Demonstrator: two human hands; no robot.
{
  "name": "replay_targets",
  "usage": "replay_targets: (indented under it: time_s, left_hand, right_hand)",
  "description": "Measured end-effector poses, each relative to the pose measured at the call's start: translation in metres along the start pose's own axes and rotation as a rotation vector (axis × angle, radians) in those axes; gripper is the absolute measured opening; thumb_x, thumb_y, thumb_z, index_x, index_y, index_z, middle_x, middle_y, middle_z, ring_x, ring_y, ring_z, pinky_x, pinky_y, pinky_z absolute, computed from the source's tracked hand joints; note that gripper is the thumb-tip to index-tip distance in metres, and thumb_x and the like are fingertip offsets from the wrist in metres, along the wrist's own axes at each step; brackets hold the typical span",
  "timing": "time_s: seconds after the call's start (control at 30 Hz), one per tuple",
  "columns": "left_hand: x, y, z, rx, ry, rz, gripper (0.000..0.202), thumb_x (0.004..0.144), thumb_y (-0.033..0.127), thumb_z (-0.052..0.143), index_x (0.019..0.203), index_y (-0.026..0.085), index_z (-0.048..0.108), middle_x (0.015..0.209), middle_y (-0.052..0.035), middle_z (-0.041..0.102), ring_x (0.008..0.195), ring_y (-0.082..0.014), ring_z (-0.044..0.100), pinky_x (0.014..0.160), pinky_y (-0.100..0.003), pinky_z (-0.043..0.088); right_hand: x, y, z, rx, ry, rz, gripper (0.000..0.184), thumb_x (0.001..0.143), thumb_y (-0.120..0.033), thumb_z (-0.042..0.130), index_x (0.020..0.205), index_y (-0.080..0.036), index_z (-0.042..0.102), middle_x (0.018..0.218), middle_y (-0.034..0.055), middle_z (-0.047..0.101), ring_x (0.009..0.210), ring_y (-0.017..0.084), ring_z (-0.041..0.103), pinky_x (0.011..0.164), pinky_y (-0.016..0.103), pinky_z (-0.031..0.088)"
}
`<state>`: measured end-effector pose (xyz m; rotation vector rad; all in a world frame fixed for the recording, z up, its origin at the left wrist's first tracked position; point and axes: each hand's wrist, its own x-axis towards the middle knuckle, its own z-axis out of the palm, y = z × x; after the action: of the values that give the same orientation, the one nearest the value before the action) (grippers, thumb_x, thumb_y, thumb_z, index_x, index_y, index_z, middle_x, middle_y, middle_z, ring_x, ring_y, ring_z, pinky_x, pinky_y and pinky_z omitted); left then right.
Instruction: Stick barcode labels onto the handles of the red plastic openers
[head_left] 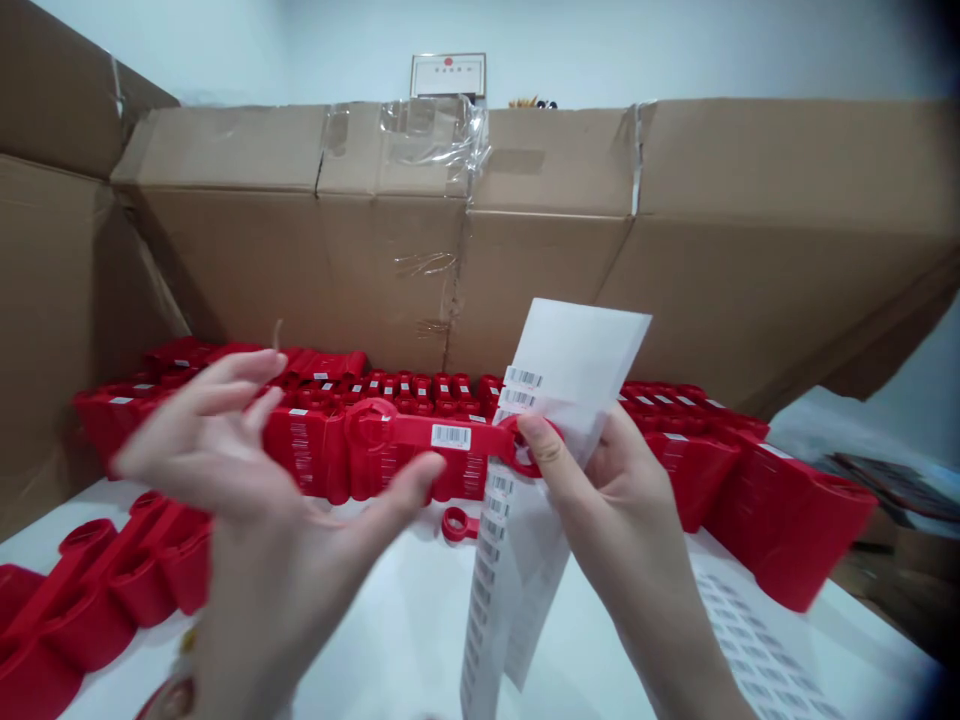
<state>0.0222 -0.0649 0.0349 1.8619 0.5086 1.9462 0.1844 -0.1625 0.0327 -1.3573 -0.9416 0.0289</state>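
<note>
My right hand (600,490) grips a flat red plastic piece with a ring at each end (412,432), its thumb on the right ring. A white barcode label (451,437) sits on the bar between the rings. Behind the piece, the same hand holds a sheet of barcode labels (577,345) that hangs down toward the table. My left hand (277,490) is open to the left, fingers spread and slightly blurred, with its thumb tip close to the labelled bar. Under the held piece, another red ringed piece (456,524) lies on the white table (390,600).
Rows of red plastic parts with barcode labels (307,450) line the back inside a large cardboard box (375,250). More red parts (97,600) lie at the left, and a red part (802,530) stands at the right. Another label sheet (757,640) lies at the lower right.
</note>
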Motion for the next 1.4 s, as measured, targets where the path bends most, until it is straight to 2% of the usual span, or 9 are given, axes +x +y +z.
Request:
replay_targets:
  time_s: [0.1,0.2,0.3,0.47,0.6,0.83,1.03,1.2,1.4]
  left_hand:
    - [-0.009,-0.011,0.017,0.034,-0.094,0.122,0.093,0.054,0.025,0.092,0.118,0.023,0.024,0.145,-0.0185,0.022,0.137,-0.0298,0.038,0.115,-0.047,0.039]
    - [-0.013,-0.011,0.02,-0.017,-0.115,-0.021,0.082,0.067,0.027,0.085,0.119,0.024,0.022,0.144,-0.0176,0.028,0.123,-0.0236,0.053,0.103,-0.04,0.049]
    - [-0.014,-0.005,0.016,-0.031,-0.077,-0.096,0.069,0.075,0.022,0.079,0.116,0.023,0.024,0.137,-0.0156,0.039,0.122,-0.0208,0.051,0.109,-0.039,0.042]
    - [-0.015,-0.005,0.015,-0.054,-0.065,-0.07,0.059,0.08,0.014,0.072,0.115,0.022,0.026,0.134,-0.0145,0.038,0.131,-0.0204,0.043,0.116,-0.039,0.033]
    - [-0.008,-0.012,0.012,-0.19,-0.121,-0.082,0.05,0.086,0.009,0.063,0.113,0.025,0.024,0.138,-0.0117,0.037,0.124,-0.0189,0.052,0.109,-0.039,0.043]
    - [0.008,-0.02,-0.003,-0.457,-0.324,-0.035,0.059,0.082,0.004,0.064,0.12,0.027,0.026,0.138,-0.0135,0.039,0.109,-0.0206,0.062,0.098,-0.042,0.053]
    - [0.008,-0.023,0.004,-0.476,-0.256,-0.113,0.058,0.082,0.006,0.066,0.117,0.027,0.025,0.137,-0.0136,0.038,0.103,-0.0184,0.063,0.094,-0.043,0.056]
    - [0.006,-0.027,0.01,-0.428,-0.162,-0.055,0.058,0.08,0.006,0.069,0.114,0.026,0.027,0.139,-0.0119,0.033,0.084,-0.0085,0.059,0.09,-0.036,0.056]
    - [0.006,-0.023,0.007,-0.422,-0.182,-0.28,0.057,0.082,0.011,0.069,0.113,0.029,0.025,0.131,-0.0101,0.05,0.059,-0.0052,0.055,0.055,-0.023,0.055]
  right_hand:
    - [-0.007,-0.004,0.008,0.018,-0.061,-0.141,0.018,0.091,-0.039,0.067,0.102,-0.026,0.062,0.092,-0.0026,0.07,0.082,0.01,0.068,0.067,0.015,0.054]
    - [-0.012,-0.005,0.01,-0.002,-0.067,-0.243,0.012,0.093,-0.031,0.066,0.103,-0.028,0.062,0.092,-0.0054,0.068,0.083,0.006,0.066,0.07,0.01,0.053]
    - [-0.014,-0.003,0.01,0.008,-0.068,-0.266,0.016,0.093,-0.028,0.066,0.108,-0.031,0.061,0.097,-0.0065,0.068,0.085,0.005,0.066,0.073,0.009,0.054]
    - [-0.012,-0.001,0.011,0.014,-0.044,-0.227,0.019,0.093,-0.03,0.067,0.11,-0.031,0.061,0.095,-0.0059,0.069,0.083,0.006,0.067,0.068,0.01,0.055]
    - [-0.008,-0.003,0.01,0.072,-0.025,-0.148,0.021,0.091,-0.036,0.068,0.107,-0.026,0.061,0.097,-0.0022,0.07,0.086,0.01,0.068,0.069,0.013,0.056]
    - [-0.001,-0.005,0.008,0.204,-0.04,0.169,0.039,0.083,-0.05,0.073,0.11,-0.024,0.064,0.105,0.0047,0.072,0.092,0.02,0.071,0.071,0.023,0.06]
    - [-0.001,-0.006,0.012,0.196,-0.026,0.171,0.041,0.081,-0.052,0.074,0.11,-0.024,0.064,0.102,0.0058,0.073,0.091,0.023,0.071,0.074,0.031,0.06]
    - [-0.005,-0.008,0.013,0.195,-0.023,0.152,0.037,0.084,-0.05,0.071,0.109,-0.025,0.063,0.102,0.0041,0.072,0.092,0.02,0.069,0.078,0.029,0.058]
    - [-0.012,-0.009,0.02,0.197,-0.006,0.073,0.029,0.086,-0.046,0.07,0.103,-0.023,0.063,0.101,0.0034,0.07,0.091,0.017,0.068,0.079,0.027,0.057]
